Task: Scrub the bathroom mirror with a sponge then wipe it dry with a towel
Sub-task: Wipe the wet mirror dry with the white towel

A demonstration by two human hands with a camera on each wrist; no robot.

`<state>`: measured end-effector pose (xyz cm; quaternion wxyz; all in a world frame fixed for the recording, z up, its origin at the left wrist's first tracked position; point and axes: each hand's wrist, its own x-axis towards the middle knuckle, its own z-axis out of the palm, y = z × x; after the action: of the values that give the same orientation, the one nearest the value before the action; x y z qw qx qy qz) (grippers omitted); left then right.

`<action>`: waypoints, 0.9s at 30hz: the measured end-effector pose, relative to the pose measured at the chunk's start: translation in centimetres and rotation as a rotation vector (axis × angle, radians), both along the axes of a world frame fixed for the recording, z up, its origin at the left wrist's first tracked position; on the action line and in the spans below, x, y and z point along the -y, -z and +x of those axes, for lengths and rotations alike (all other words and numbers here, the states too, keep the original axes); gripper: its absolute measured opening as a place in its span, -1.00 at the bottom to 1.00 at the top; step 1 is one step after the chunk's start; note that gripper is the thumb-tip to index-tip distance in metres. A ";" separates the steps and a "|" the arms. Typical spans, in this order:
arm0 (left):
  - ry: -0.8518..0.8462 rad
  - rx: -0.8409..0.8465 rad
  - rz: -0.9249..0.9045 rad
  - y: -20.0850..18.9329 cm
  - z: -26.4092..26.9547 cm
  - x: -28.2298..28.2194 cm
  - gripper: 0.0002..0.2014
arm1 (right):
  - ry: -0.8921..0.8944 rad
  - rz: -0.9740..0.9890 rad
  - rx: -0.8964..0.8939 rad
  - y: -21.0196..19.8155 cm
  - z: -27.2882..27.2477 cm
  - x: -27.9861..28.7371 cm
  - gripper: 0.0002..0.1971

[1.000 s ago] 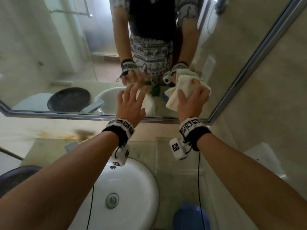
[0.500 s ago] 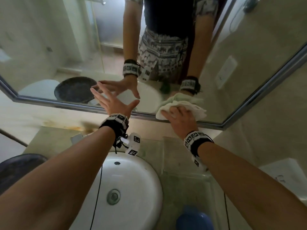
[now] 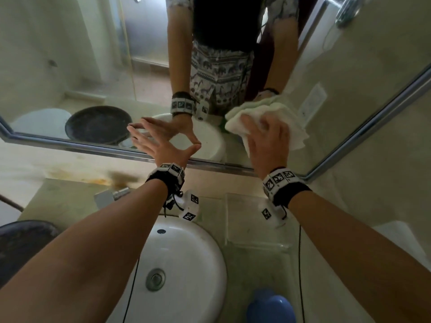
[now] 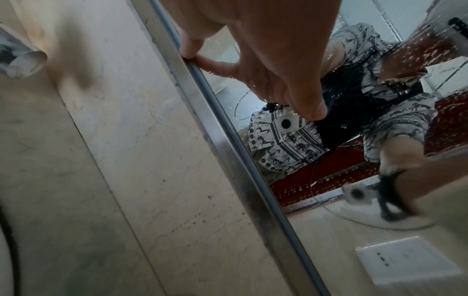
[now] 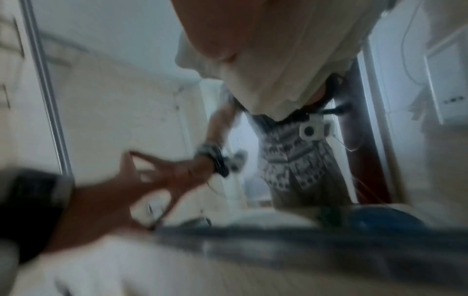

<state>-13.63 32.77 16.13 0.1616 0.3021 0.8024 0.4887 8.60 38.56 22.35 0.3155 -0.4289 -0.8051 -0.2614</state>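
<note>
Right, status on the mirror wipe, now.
Right hand presses towel flat on mirror. Left hand open, thumb on frame. Droplets remain; nothing blocking.

The right wrist view is smeared by motion blur; the folded white cloth towel (image 5: 286,66) is cut off at the top edge.

Mirror (image 3: 70,66) behind sink (image 3: 186,264); towel (image 3: 296,134) on mirror, right of left hand (image 3: 161,141).

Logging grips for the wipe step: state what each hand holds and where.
Right hand presses the bunched towel flat against the mirror, palm over its middle. Left hand holds nothing.
</note>
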 end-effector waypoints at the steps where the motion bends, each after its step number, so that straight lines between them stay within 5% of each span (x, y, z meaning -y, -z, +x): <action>1: 0.004 0.003 0.006 0.1 0.0 0.0 0.53 | 0.008 0.053 -0.103 -1.8 -0.7 -0.1 -0.57; 4: 0.007 0.003 0.025 0.2 0.0 0.1 0.51 | 0.006 0.119 -0.323 -5.1 -3.1 -0.3 -0.57; 7: 0.011 0.003 0.038 0.4 0.0 0.0 0.51 | 0.007 0.152 -0.266 -4.1 -4.9 -0.1 -0.56; 12: 0.028 -0.014 0.012 0.8 -0.1 -0.4 0.53 | -0.085 0.217 0.045 2.5 -5.2 0.2 -0.55; 19: 0.071 -0.033 0.031 1.8 -0.5 -0.2 0.37 | -0.135 -0.073 0.204 12.7 -4.8 0.8 -0.44; 27: 0.076 -0.130 0.074 2.8 -3.1 2.7 0.13 | -0.168 -0.221 0.148 8.3 -6.2 2.1 -0.61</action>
<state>-16.72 30.10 13.29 0.1162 0.3693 0.7805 0.4908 2.40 36.47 14.10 0.2268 -0.3717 -0.8831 -0.1747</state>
